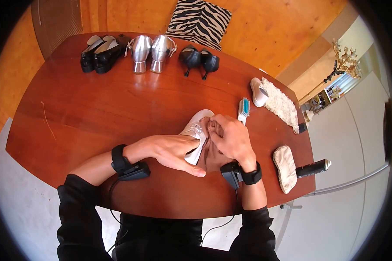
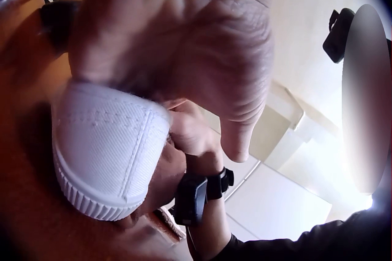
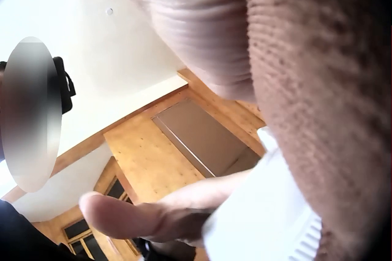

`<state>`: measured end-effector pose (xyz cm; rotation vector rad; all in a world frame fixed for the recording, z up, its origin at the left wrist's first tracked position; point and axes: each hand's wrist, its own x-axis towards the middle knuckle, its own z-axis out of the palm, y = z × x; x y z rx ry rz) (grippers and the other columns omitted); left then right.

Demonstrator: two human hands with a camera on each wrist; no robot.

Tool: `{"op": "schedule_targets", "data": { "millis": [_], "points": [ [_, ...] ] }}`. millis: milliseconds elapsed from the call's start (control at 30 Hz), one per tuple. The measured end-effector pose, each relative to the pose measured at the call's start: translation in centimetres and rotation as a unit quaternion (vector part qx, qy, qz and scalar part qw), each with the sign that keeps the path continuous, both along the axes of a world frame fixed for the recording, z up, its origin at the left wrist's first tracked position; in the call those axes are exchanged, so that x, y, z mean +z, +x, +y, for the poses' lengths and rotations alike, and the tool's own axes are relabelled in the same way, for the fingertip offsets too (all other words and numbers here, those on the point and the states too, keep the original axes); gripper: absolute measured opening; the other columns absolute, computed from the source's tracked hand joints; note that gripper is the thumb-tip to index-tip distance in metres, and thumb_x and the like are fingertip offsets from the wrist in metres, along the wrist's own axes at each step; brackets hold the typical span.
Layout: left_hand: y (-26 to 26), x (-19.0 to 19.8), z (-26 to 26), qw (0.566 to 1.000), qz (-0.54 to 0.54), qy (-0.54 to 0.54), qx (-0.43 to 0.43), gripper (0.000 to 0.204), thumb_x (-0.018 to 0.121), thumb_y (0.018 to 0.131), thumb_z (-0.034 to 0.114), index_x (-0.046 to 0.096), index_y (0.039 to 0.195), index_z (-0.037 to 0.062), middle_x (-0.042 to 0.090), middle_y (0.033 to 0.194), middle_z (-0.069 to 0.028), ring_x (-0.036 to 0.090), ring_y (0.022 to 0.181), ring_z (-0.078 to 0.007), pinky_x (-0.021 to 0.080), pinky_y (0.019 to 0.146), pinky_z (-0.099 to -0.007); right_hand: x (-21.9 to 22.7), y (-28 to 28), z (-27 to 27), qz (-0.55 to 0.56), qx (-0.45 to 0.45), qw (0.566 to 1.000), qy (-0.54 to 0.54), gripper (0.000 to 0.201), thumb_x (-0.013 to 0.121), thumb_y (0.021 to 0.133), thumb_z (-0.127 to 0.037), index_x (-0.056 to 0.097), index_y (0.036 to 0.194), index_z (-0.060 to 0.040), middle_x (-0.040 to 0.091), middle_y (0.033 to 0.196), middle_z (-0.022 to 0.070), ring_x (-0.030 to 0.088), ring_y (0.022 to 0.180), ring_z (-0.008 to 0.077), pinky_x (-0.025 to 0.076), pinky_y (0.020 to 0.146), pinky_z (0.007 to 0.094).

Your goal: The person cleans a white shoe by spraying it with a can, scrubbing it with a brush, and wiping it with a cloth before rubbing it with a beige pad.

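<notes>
White sneaker (image 1: 193, 127) is mid-worktop (image 1: 91, 100), toe at about 12 to 1 o'clock, heel nearest us. Step in hand, as we read it: wiping or rubbing the shoe's side with the brown cloth (image 1: 213, 160). Our left hand (image 1: 170, 150) goes into the shoe's opening and seems to steady it from inside; thumb sticks out straight, other fingers are hidden in there, so we can't tell if they're spread or pressed together. Our right hand (image 1: 233, 137) has its fingers curled, pinching the bunched cloth against the flank near the toe, on the 3 o'clock side; the rest hangs toward 6. Next move, our judgement: calls for a firm inside brace and light, even pressure, then a slight turn of the shoe so the cloth can reach another patch. Slack bracing could let it twist or the canvas dent. Brush (image 1: 244, 109) lies at 2 o'clock, bristles showing, with the other white shoe (image 1: 259, 92) beyond it, next to the fluffy cloth (image 1: 281, 104). Pale pad (image 1: 285, 168) and spray can (image 1: 312, 168) sit at 4.
</notes>
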<state>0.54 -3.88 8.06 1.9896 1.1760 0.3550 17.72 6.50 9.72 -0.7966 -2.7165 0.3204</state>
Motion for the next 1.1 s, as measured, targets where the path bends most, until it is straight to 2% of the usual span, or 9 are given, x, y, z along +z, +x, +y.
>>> {"op": "schedule_targets", "data": {
  "millis": [133, 200, 333, 500, 633, 700, 900, 1033, 1100],
  "points": [
    [0.0, -0.3, 0.0, 1.0, 0.008, 0.008, 0.009, 0.076, 0.056, 0.076, 0.064, 0.05, 0.09, -0.0098, 0.056, 0.088, -0.0232, 0.056, 0.082, -0.0341, 0.044, 0.074, -0.0385, -1.2, -0.5, 0.8, 0.011, -0.087, 0.996, 0.011, 0.021, 0.062, 0.071, -0.012, 0.059, 0.091, -0.0068, 0.06, 0.08, 0.0144, 0.06, 0.074, 0.0333, 0.048, 0.065, 0.0427],
    [0.0, -0.2, 0.1, 1.0, 0.015, -0.008, 0.008, 0.074, 0.057, 0.076, 0.063, 0.05, 0.089, -0.0095, 0.056, 0.086, -0.0227, 0.056, 0.081, -0.0338, 0.044, 0.073, -0.0384, -2.0, -0.7, 1.2, 0.016, -0.138, 0.988, 0.073, 0.021, 0.062, 0.071, -0.012, 0.059, 0.091, -0.0075, 0.06, 0.081, 0.0143, 0.06, 0.075, 0.0332, 0.048, 0.064, 0.0429],
    [0.0, -0.3, 0.0, 1.0, 0.012, 0.004, 0.013, 0.073, 0.058, 0.077, 0.061, 0.05, 0.09, -0.0098, 0.056, 0.085, -0.0225, 0.056, 0.08, -0.0337, 0.044, 0.072, -0.0386, -1.8, -0.9, 0.1, 0.034, -0.115, 0.987, 0.105, 0.021, 0.062, 0.071, -0.012, 0.058, 0.091, -0.0077, 0.059, 0.081, 0.0146, 0.06, 0.075, 0.0337, 0.049, 0.064, 0.0428],
    [-0.2, -0.3, 0.4, 0.999, -0.035, -0.018, -0.018, 0.062, 0.058, 0.082, 0.052, 0.051, 0.093, -0.0088, 0.059, 0.087, -0.0222, 0.057, 0.079, -0.0327, 0.044, 0.071, -0.0388, 0.2, -0.6, -2.1, 0.005, 0.024, 0.999, 0.023, 0.021, 0.062, 0.07, -0.01, 0.058, 0.09, -0.007, 0.057, 0.08, 0.0144, 0.059, 0.076, 0.0341, 0.048, 0.063, 0.0428],
    [-0.2, -1.9, 0.7, 0.999, -0.006, -0.038, -0.024, 0.05, 0.056, 0.086, 0.046, 0.054, 0.094, -0.0036, 0.059, 0.081, -0.0195, 0.056, 0.075, -0.0321, 0.044, 0.07, -0.0393, 0.8, -0.3, -2.9, 0.025, 0.107, 0.993, -0.03, 0.027, 0.063, 0.068, -0.01, 0.058, 0.094, -0.0069, 0.057, 0.081, 0.0137, 0.058, 0.072, 0.0347, 0.048, 0.062, 0.0433],
    [-0.2, -2.1, 0.3, 0.996, -0.072, 0.051, -0.011, 0.048, 0.055, 0.087, 0.044, 0.056, 0.1, -0.0025, 0.061, 0.081, -0.02, 0.057, 0.076, -0.033, 0.045, 0.07, -0.0398, 0.6, -0.4, -2.8, 0.028, 0.107, 0.994, -0.019, 0.028, 0.063, 0.068, -0.01, 0.059, 0.096, -0.0072, 0.058, 0.081, 0.0135, 0.058, 0.07, 0.0354, 0.047, 0.062, 0.0441],
    [0.0, -1.2, 0.5, 1.0, 0.011, -0.016, -0.003, 0.048, 0.055, 0.087, 0.044, 0.061, 0.085, -0.0037, 0.061, 0.074, -0.0188, 0.058, 0.072, -0.0326, 0.046, 0.067, -0.0395, 0.0, -0.6, -2.7, 0.028, 0.072, 0.996, -0.036, 0.029, 0.065, 0.07, -0.012, 0.06, 0.097, -0.0054, 0.059, 0.084, 0.0156, 0.059, 0.074, 0.0353, 0.047, 0.064, 0.041],
    [0.1, -0.8, 0.4, 0.999, 0.014, -0.032, 0.001, 0.047, 0.056, 0.087, 0.043, 0.062, 0.08, -0.0035, 0.061, 0.073, -0.0186, 0.059, 0.071, -0.0319, 0.046, 0.066, -0.0397, -0.2, -0.9, -3.1, 0.027, 0.039, 0.999, -0.008, 0.027, 0.064, 0.07, -0.012, 0.059, 0.096, -0.0068, 0.059, 0.082, 0.0143, 0.059, 0.071, 0.0356, 0.048, 0.062, 0.0427],
    [0.2, -1.7, 0.5, 0.999, -0.039, -0.012, 0.007, 0.045, 0.057, 0.087, 0.041, 0.061, 0.081, -0.0036, 0.061, 0.074, -0.019, 0.059, 0.071, -0.032, 0.045, 0.066, -0.0402, -0.1, -0.9, -3.2, 0.016, 0.02, 1.0, -0.006, 0.029, 0.065, 0.071, -0.012, 0.06, 0.098, -0.0062, 0.059, 0.083, 0.015, 0.059, 0.073, 0.0352, 0.047, 0.063, 0.0416]
  ]
}}
